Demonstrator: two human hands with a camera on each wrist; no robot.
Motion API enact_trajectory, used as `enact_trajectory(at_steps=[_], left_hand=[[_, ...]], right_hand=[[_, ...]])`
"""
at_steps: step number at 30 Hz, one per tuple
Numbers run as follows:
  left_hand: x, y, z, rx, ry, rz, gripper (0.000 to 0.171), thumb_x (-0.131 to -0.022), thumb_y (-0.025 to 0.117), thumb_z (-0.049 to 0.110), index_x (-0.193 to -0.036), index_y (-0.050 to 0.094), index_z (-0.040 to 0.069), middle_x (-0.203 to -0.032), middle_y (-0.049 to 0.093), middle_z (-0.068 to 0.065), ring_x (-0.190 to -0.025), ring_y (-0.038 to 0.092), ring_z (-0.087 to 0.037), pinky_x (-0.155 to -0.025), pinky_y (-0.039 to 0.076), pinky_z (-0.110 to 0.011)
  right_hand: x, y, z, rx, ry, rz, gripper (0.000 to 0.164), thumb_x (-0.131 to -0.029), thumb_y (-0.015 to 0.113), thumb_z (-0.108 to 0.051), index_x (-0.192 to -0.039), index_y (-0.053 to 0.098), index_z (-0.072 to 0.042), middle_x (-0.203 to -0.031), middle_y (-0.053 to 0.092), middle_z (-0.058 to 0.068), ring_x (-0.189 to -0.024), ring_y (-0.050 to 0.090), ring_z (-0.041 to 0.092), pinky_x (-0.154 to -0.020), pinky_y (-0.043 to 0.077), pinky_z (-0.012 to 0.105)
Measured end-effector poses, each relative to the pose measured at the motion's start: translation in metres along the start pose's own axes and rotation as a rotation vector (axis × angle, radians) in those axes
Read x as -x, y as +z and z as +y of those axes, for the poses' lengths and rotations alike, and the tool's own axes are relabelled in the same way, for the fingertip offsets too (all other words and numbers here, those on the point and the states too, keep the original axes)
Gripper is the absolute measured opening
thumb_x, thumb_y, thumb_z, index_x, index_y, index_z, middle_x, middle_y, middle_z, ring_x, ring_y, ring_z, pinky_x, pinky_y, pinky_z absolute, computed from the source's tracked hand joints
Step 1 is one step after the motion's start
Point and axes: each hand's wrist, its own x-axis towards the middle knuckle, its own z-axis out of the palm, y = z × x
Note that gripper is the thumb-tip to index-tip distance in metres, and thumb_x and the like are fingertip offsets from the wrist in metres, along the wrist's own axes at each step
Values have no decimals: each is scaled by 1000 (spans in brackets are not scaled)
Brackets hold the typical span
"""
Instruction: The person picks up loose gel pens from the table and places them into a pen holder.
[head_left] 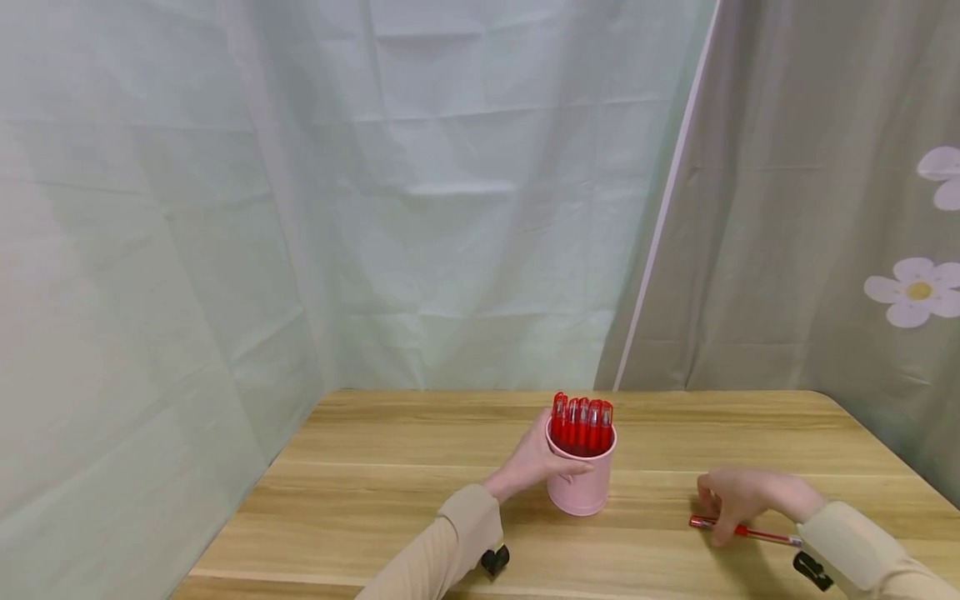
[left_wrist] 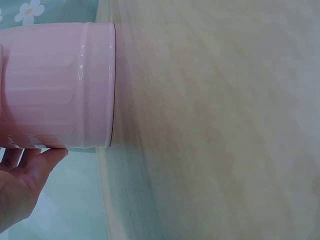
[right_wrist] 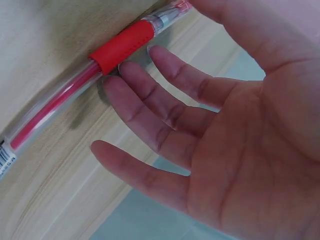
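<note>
My left hand (head_left: 534,460) holds a pink pen holder (head_left: 581,496) from its left side, thumb across the front just below the rim. Inside it several red gel pens (head_left: 583,425) stand upright, cap ends up. The left wrist view shows the holder's smooth wall (left_wrist: 55,80) and its base on the table. To the right, my right hand (head_left: 738,500) is over a single pen (head_left: 768,537) lying on the tabletop. That pen has a clear barrel (right_wrist: 52,110) and a red grip (right_wrist: 122,47). The right hand's fingers (right_wrist: 145,117) are spread loosely, fingertips beside the red grip.
The wooden table (head_left: 390,467) carries the holder and the loose pen. A pale green curtain (head_left: 480,208) hangs behind it, with a grey curtain with white flowers (head_left: 780,250) at the right. A black wrist strap piece (head_left: 495,560) shows under the left sleeve.
</note>
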Motion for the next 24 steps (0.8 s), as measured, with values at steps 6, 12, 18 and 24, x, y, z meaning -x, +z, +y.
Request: enact_trajectory(at_steps=[6,12,18,24], left_hand=[[0,0,-1,11,-12,-7,69,-69,78,5,-123,36,5,-116,48,-6,-103,49,-24,-65,51,-33],[0,-1,0,-19,-3,10,68,-68,78,6,-122,36,4,-115,49,-6,-103,50,-24,-74,48,-29],[-1,0,2,-40,-6,10,68,-68,78,7,-122,37,4,-115,49,-6,-103,50,-24,-76,48,-29],[-1,0,1,-49,-11,12,69,-68,78,7,-123,37,4,-115,49,-6,-103,50,-23,-76,47,-28]], right_hand=[[1,1,3,-19,-1,8,34,-60,75,2,-77,47,-7,-73,47,2,-63,42,13,-53,37,24],[0,2,8,-50,-23,6,34,-59,72,5,-78,46,-7,-70,45,2,-57,39,10,-49,31,20],[0,4,9,-7,-63,14,32,-59,71,5,-75,47,-9,-68,44,-1,-54,38,6,-47,30,18],[-3,7,11,50,-115,20,26,-58,64,6,-71,48,-10,-67,44,-6,-56,39,4,-48,33,18]])
